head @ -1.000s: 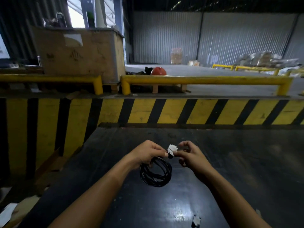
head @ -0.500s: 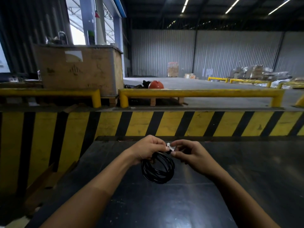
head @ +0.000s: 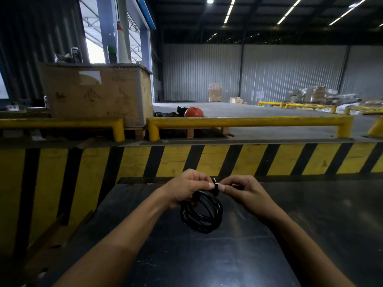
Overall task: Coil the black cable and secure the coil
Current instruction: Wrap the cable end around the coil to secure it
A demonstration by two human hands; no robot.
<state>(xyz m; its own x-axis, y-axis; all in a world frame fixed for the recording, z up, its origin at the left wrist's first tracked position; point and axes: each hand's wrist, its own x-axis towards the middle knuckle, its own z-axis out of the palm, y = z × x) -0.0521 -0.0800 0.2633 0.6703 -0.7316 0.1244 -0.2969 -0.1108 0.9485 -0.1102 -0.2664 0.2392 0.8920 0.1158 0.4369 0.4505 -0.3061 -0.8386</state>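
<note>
While the left hand [head: 187,188] grips the top of the coiled black cable [head: 201,214] over the dark glossy tabletop [head: 310,224], the loops just hang below. Right hand [head: 244,193] is pinched on a tiny white tie [head: 215,181] at the coil's top, fingertips nearly meeting the left's.

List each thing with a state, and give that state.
black cable: coiled in loops, hanging above the dark table.
white tie: pinched at the coil's top; whether fastened, cannot tell.
left hand: closed on the coil.
right hand: fingertips pinching the tie.
</note>
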